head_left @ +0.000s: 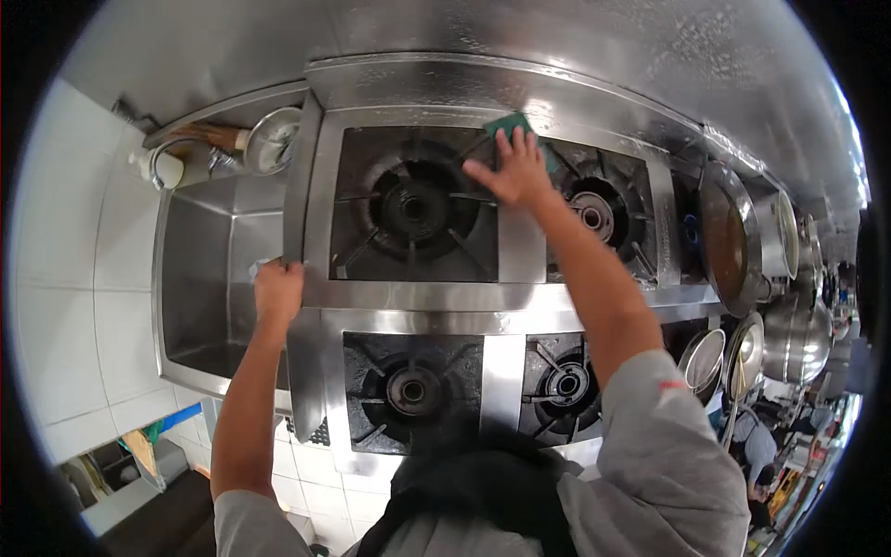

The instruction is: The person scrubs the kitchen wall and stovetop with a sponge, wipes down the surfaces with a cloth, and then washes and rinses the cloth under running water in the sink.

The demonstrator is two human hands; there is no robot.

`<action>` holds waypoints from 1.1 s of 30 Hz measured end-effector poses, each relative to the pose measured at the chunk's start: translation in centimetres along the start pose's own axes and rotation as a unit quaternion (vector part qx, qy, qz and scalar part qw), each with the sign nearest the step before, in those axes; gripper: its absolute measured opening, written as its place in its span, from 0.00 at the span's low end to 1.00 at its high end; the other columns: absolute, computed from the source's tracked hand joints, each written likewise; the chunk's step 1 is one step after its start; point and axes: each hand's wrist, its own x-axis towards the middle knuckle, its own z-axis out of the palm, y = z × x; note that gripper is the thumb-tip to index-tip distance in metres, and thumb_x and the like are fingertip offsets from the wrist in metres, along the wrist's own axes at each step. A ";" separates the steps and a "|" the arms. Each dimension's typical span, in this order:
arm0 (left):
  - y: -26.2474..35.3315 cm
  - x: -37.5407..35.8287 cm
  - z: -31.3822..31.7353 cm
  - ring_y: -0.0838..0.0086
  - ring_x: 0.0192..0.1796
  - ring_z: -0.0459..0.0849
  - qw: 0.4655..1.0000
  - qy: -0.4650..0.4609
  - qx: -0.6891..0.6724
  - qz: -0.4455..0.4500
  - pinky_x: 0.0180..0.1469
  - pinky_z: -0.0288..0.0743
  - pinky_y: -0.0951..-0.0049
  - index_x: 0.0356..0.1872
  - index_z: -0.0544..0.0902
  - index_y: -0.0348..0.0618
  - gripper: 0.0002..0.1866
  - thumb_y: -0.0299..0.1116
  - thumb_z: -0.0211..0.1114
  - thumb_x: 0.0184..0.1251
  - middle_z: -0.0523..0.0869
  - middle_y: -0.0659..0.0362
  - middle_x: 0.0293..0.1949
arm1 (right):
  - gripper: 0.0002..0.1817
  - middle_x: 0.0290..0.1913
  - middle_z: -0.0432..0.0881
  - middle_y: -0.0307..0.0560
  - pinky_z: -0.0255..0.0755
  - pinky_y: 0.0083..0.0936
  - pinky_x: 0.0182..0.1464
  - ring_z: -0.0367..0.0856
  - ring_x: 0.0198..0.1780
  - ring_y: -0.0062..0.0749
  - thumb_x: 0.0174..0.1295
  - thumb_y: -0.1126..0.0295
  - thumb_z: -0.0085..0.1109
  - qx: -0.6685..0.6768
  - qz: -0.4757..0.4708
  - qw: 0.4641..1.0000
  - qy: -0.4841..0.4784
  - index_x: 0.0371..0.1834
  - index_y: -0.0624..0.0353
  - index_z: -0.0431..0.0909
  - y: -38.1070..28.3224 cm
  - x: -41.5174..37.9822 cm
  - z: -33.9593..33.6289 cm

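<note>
My right hand lies with spread fingers at the back of the steel stove, between two rear burners. Its fingertips press on a green scouring pad against the back ledge. To its left is a black burner, and to its right another burner. My left hand is closed at the edge of the upright steel divider between sink and stove. Something white, too small to name, shows beside its fingers.
A steel sink with a faucet and a metal bowl is at the left. Two front burners sit nearer my body. A large wok and strainers stand at the right. A person is farther off.
</note>
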 end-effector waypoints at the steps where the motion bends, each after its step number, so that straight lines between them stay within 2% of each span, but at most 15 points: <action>1: 0.2 0.1 0.0 0.35 0.43 0.86 1.000 0.003 0.007 0.005 0.49 0.78 0.44 0.36 0.86 0.30 0.18 0.39 0.59 0.66 0.87 0.33 0.36 | 0.68 0.85 0.46 0.70 0.36 0.55 0.84 0.39 0.86 0.64 0.57 0.14 0.40 0.018 -0.016 0.999 0.032 0.84 0.64 0.53 -0.3 -3.1 0.6; 3: -0.1 0.2 0.0 0.34 0.44 0.85 1.000 0.000 0.023 0.010 0.49 0.77 0.44 0.37 0.86 0.29 0.19 0.39 0.58 0.66 0.86 0.33 0.36 | 0.63 0.84 0.49 0.70 0.41 0.54 0.83 0.42 0.86 0.64 0.61 0.20 0.48 -0.003 -0.052 0.996 0.073 0.84 0.65 0.53 -0.8 -10.6 1.4; 5: -0.5 0.5 0.0 0.33 0.45 0.85 0.999 -0.008 0.040 0.011 0.48 0.76 0.44 0.38 0.85 0.28 0.20 0.40 0.58 0.66 0.86 0.33 0.37 | 0.60 0.82 0.52 0.72 0.44 0.54 0.82 0.49 0.84 0.65 0.63 0.26 0.55 0.034 -0.095 0.990 0.100 0.82 0.68 0.56 -1.0 -18.0 1.6; 7: 0.3 0.2 -0.6 0.33 0.45 0.85 0.998 -0.009 0.055 -0.016 0.48 0.76 0.43 0.38 0.84 0.27 0.20 0.41 0.58 0.66 0.86 0.32 0.37 | 0.54 0.81 0.56 0.72 0.43 0.52 0.83 0.50 0.84 0.64 0.68 0.31 0.53 0.059 -0.109 0.991 0.046 0.79 0.73 0.59 -0.1 -23.6 0.5; 10: -2.6 1.2 0.6 0.32 0.45 0.85 1.000 0.009 0.024 -0.004 0.47 0.76 0.43 0.35 0.83 0.26 0.22 0.42 0.59 0.65 0.84 0.31 0.36 | 0.51 0.80 0.60 0.71 0.46 0.52 0.83 0.52 0.83 0.63 0.68 0.36 0.57 0.093 -0.077 0.993 0.015 0.78 0.73 0.61 4.0 -29.2 -1.0; 12: -4.1 2.2 0.9 0.32 0.42 0.85 0.996 0.024 0.075 0.030 0.45 0.75 0.41 0.33 0.83 0.26 0.22 0.43 0.60 0.65 0.84 0.31 0.33 | 0.49 0.79 0.61 0.71 0.48 0.52 0.83 0.54 0.83 0.62 0.68 0.39 0.59 0.079 -0.031 0.996 0.041 0.77 0.73 0.62 7.8 -31.5 -1.8; 14: -3.8 1.9 1.0 0.34 0.39 0.85 0.997 0.024 0.070 0.025 0.43 0.75 0.42 0.32 0.82 0.25 0.22 0.42 0.60 0.65 0.83 0.31 0.30 | 0.46 0.79 0.61 0.70 0.49 0.52 0.82 0.55 0.82 0.61 0.70 0.44 0.60 0.066 0.007 0.995 0.074 0.76 0.73 0.63 12.3 -33.0 -2.5; 18: -3.1 1.4 0.7 0.40 0.30 0.84 0.998 0.040 0.044 0.023 0.38 0.74 0.45 0.29 0.79 0.23 0.22 0.41 0.60 0.64 0.81 0.33 0.25 | 0.45 0.78 0.61 0.71 0.53 0.51 0.80 0.58 0.80 0.67 0.70 0.46 0.60 0.019 0.150 0.981 0.120 0.76 0.74 0.63 20.9 -34.3 -3.9; 21: -1.1 0.2 0.4 0.47 0.24 0.81 0.995 0.074 0.048 0.048 0.33 0.72 0.48 0.26 0.77 0.22 0.21 0.38 0.61 0.64 0.79 0.35 0.22 | 0.44 0.79 0.61 0.73 0.53 0.53 0.80 0.58 0.80 0.68 0.71 0.44 0.57 -0.021 0.171 0.977 0.126 0.77 0.72 0.63 24.9 -32.6 -4.6; 24: -3.7 1.2 0.7 0.55 0.21 0.80 0.998 0.050 0.022 0.026 0.30 0.70 0.49 0.25 0.76 0.22 0.20 0.36 0.62 0.64 0.78 0.38 0.19 | 0.44 0.78 0.61 0.74 0.51 0.54 0.80 0.57 0.80 0.70 0.73 0.41 0.54 -0.016 0.152 0.979 0.135 0.78 0.69 0.64 27.0 -27.7 -4.8; 26: -4.5 1.2 0.8 0.62 0.21 0.78 0.998 0.057 0.024 0.020 0.28 0.69 0.51 0.24 0.75 0.22 0.20 0.36 0.62 0.64 0.76 0.40 0.17 | 0.45 0.79 0.62 0.73 0.51 0.55 0.80 0.58 0.80 0.69 0.73 0.38 0.52 0.004 0.150 0.977 0.148 0.79 0.66 0.64 29.0 -22.5 -4.7; 28: -4.3 1.3 0.6 0.67 0.21 0.77 0.998 0.047 0.035 0.014 0.27 0.69 0.52 0.22 0.74 0.22 0.21 0.35 0.62 0.64 0.75 0.41 0.16 | 0.46 0.80 0.62 0.70 0.51 0.53 0.81 0.57 0.81 0.63 0.73 0.35 0.48 0.035 0.180 0.975 0.128 0.80 0.63 0.63 30.5 -16.2 -5.6; 30: -3.5 0.9 0.1 0.71 0.22 0.75 0.998 0.021 0.055 0.000 0.27 0.68 0.53 0.22 0.73 0.22 0.21 0.35 0.63 0.64 0.74 0.43 0.16 | 0.45 0.76 0.68 0.69 0.55 0.49 0.79 0.64 0.78 0.60 0.74 0.33 0.43 0.046 0.205 0.964 0.161 0.75 0.64 0.71 32.5 -9.6 -5.6; 32: -3.2 0.7 0.0 0.73 0.22 0.74 0.998 0.024 0.060 0.014 0.26 0.68 0.53 0.22 0.73 0.23 0.21 0.35 0.62 0.65 0.73 0.43 0.16 | 0.43 0.69 0.75 0.68 0.59 0.46 0.77 0.70 0.72 0.61 0.74 0.33 0.42 0.112 0.189 0.963 0.154 0.66 0.66 0.80 33.2 -3.6 -7.7; 33: -3.1 0.4 0.1 0.74 0.22 0.73 0.998 0.024 0.062 0.018 0.26 0.67 0.54 0.23 0.73 0.23 0.20 0.35 0.62 0.65 0.73 0.43 0.16 | 0.42 0.66 0.77 0.69 0.61 0.46 0.75 0.72 0.70 0.62 0.74 0.33 0.42 0.091 0.170 0.972 0.133 0.62 0.66 0.83 32.8 -1.1 -8.5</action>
